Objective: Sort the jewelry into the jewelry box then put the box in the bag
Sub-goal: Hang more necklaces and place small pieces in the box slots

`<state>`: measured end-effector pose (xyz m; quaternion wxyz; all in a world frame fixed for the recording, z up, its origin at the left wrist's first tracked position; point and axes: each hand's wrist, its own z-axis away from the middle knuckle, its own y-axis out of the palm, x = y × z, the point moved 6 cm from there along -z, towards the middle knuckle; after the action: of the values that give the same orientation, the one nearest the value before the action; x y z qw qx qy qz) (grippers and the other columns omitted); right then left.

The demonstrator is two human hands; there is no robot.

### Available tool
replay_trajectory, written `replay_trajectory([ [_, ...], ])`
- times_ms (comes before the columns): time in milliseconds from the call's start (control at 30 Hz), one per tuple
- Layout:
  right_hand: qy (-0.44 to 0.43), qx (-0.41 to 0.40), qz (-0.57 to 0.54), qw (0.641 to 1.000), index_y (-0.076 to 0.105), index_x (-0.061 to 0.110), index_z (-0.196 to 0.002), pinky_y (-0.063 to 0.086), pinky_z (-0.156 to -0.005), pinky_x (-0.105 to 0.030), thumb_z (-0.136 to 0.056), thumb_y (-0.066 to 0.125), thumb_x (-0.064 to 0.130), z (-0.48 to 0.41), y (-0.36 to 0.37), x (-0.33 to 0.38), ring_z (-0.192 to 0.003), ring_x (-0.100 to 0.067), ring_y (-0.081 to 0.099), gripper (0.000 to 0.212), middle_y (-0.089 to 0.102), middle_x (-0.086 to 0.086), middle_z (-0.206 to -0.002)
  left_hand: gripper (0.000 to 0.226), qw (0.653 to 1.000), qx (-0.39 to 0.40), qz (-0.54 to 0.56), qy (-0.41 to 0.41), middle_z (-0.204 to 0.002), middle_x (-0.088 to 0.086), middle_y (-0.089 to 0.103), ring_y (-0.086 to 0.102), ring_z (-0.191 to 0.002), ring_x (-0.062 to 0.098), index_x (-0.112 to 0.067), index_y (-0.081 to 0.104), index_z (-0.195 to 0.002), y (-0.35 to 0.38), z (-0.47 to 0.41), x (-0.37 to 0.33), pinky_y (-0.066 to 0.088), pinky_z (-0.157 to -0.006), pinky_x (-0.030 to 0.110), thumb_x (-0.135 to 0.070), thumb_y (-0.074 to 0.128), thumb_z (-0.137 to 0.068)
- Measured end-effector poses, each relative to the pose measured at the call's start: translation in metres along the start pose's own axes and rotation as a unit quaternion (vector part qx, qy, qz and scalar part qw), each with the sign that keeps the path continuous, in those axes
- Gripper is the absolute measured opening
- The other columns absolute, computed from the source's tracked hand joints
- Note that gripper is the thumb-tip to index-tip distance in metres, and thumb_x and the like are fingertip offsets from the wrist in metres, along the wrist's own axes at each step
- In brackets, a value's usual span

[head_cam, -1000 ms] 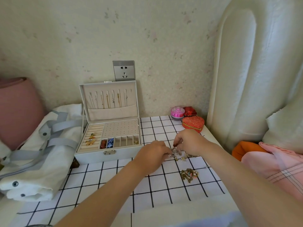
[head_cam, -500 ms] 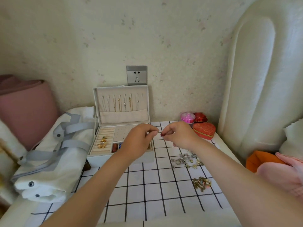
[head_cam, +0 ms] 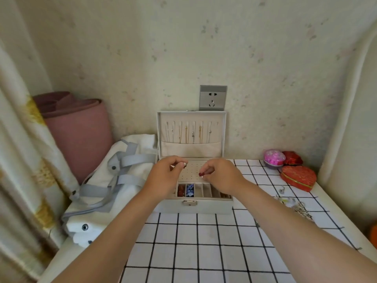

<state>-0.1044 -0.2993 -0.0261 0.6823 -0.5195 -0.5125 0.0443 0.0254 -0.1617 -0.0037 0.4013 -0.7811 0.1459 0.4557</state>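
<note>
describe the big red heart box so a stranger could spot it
Go to the far right corner of the grid-patterned table. Of three little boxes there, the red heart box lies nearest the viewer, largest, with a gold seam, unlike the round pink box and small dark red box.

Both forearms are bare along their whole visible length. The left hand and right hand are bare as well.
</note>
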Motion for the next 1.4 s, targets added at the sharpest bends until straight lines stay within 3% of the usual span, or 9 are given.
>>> replay_trajectory([
  [267,-0.042,-0.029,0.065,0.997,0.063,0.037,-0.128,0.052,-0.087,-0.027,-0.092,0.067,0.021,-0.001,-0.004,0.014,-0.097,-0.009,0.061,0.039,0.063,0.015,-0.101,0.017,0.998,-0.007,0.055,-0.042,-0.093,-0.01,0.07,0.063,-0.085,0.01,-0.024,0.074,-0.1,0.001,0.001,0.006,0.052,-0.082,0.027,-0.024,0.057,-0.097],
  [367,-0.061,-0.043,-0.092,0.993,0.068,0.033,-0.122,0.051,-0.074,-0.021,-0.091,0.069,0.011,-0.001,-0.009,0.033,-0.078,0.002,0.064,0.038,0.067,0.011,-0.099,0.019,0.994,-0.006,0.095,-0.058,-0.087,-0.008,0.072,0.061,-0.071,0.006,-0.023,0.076,-0.097,-0.001,0.002,0.005,0.048,-0.07,0.021,-0.028,0.057,-0.097],
  [467,-0.1,-0.021,-0.157,0.982,0.072,0.033,-0.115,0.054,-0.069,-0.025,-0.088,0.073,0.007,0.003,-0.005,0.053,-0.056,0.002,0.054,0.037,0.071,0.006,-0.1,0.021,0.987,0.005,0.134,-0.084,-0.083,-0.01,0.072,0.057,-0.061,0.0,-0.025,0.076,-0.094,-0.003,0.003,0.006,0.044,-0.056,0.013,-0.028,0.055,-0.098],
  [667,-0.136,-0.026,-0.146,0.98,0.077,0.036,-0.107,0.055,-0.074,-0.035,-0.087,0.076,0.016,0.007,0.0,0.066,-0.065,0.007,0.058,0.028,0.074,0.013,-0.096,0.031,0.979,0.01,0.155,-0.13,-0.061,-0.011,0.065,0.052,-0.057,0.003,-0.025,0.078,-0.085,-0.011,0.004,0.016,0.041,-0.055,0.019,-0.038,0.054,-0.099],
  [800,-0.117,-0.02,-0.146,0.982,0.079,0.032,-0.101,0.057,-0.07,-0.034,-0.086,0.078,0.017,0.004,0.004,0.064,-0.059,0.001,0.056,0.021,0.076,0.014,-0.095,0.024,0.977,0.007,0.173,-0.125,-0.055,-0.016,0.063,0.048,-0.044,-0.004,-0.023,0.077,-0.09,-0.013,0.006,0.015,0.038,-0.045,0.012,-0.036,0.058,-0.097],
  [933,-0.101,-0.021,-0.175,0.979,0.079,0.023,-0.099,0.06,-0.061,-0.032,-0.084,0.079,0.012,0.004,0.007,0.065,-0.055,-0.011,0.061,0.018,0.076,0.008,-0.095,0.02,0.978,-0.019,0.175,-0.109,-0.077,-0.004,0.075,0.056,-0.056,0.002,-0.02,0.076,-0.091,-0.018,0.002,0.015,0.046,-0.056,0.018,-0.037,0.065,-0.093],
  [1033,-0.092,-0.018,-0.223,0.97,0.078,0.016,-0.102,0.059,-0.059,-0.031,-0.084,0.077,0.006,0.004,0.01,0.067,-0.052,-0.018,0.062,0.02,0.077,0.003,-0.094,0.026,0.98,-0.04,0.171,-0.099,-0.076,-0.002,0.075,0.056,-0.057,0.004,-0.015,0.075,-0.083,-0.021,0.0,0.016,0.051,-0.063,0.025,-0.038,0.067,-0.091],
  [1133,-0.067,-0.025,-0.283,0.956,0.078,0.012,-0.103,0.05,-0.05,-0.02,-0.085,0.076,0.004,0.005,0.014,0.067,-0.05,-0.017,0.058,0.02,0.078,0.0,-0.091,0.027,0.984,-0.062,0.149,-0.076,-0.072,-0.005,0.074,0.059,-0.058,0.004,-0.017,0.074,-0.078,-0.024,-0.002,0.016,0.054,-0.071,0.031,-0.04,0.066,-0.091],
  [1400,-0.05,-0.061,-0.26,0.962,0.079,0.019,-0.105,0.046,-0.046,-0.021,-0.089,0.074,0.011,0.0,0.016,0.067,-0.054,-0.017,0.06,0.019,0.077,0.007,-0.09,0.039,0.996,-0.082,0.027,-0.038,-0.082,-0.009,0.072,0.064,-0.079,0.006,-0.022,0.072,-0.09,-0.027,-0.006,0.01,0.05,-0.072,0.027,-0.043,0.042,-0.103],
])
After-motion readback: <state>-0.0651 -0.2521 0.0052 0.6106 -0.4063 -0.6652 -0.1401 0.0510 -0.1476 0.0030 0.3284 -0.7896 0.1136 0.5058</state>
